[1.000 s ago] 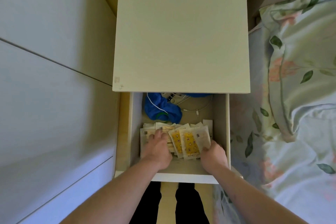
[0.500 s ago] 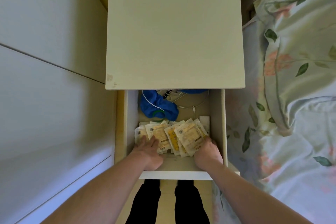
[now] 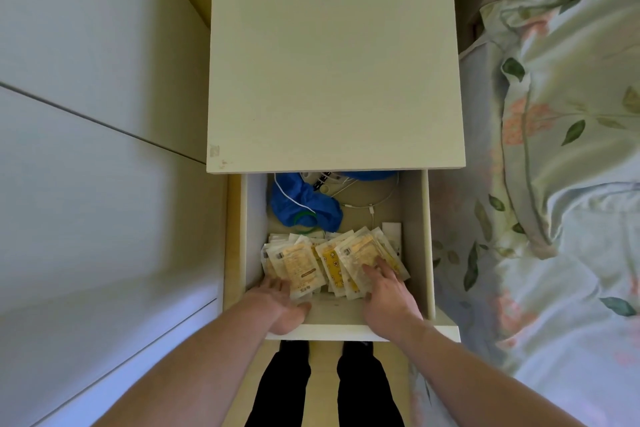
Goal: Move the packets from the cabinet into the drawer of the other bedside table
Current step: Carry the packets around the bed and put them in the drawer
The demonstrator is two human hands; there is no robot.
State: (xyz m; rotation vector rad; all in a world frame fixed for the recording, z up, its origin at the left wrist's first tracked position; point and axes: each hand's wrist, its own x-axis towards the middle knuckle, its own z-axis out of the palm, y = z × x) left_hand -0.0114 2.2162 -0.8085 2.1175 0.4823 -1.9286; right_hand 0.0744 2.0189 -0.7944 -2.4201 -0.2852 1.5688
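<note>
Here both hands (image 3: 389, 291) rest on packets (image 3: 332, 260) in the drawer (image 3: 420, 236).

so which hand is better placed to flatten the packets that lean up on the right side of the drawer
Right, probably. The right hand already lies with straight fingers on the leaning packets near the drawer right wall. The left hand sits at the pile's left front corner, across the drawer from them.
</note>
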